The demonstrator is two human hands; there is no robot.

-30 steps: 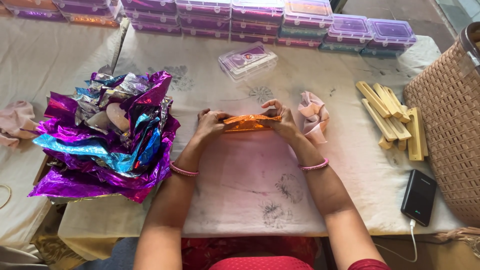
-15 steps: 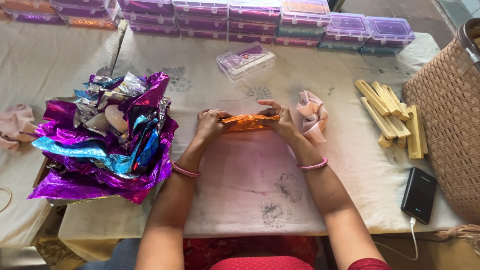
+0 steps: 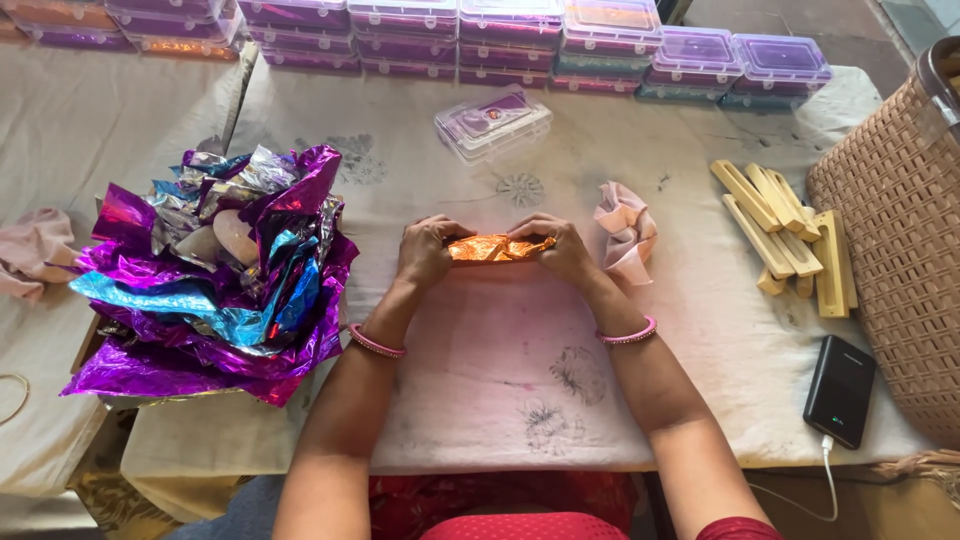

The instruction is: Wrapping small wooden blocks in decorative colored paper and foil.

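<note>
On the counter (image 3: 480, 400), the left hand (image 3: 425, 252) and right hand (image 3: 560, 248) each keep a pinching grip on one end of an orange foil packet (image 3: 495, 248), stretched flat between them. Foil sheets (image 3: 210, 270) pile at nine o'clock within reach; boxes (image 3: 500, 25) line twelve o'clock.

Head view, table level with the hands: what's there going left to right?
Pink cloth → pile of shiny foil sheets → left hand → orange foil-wrapped piece held by both hands → right hand → crumpled pink cloth → wooden blocks → woven basket.
</note>
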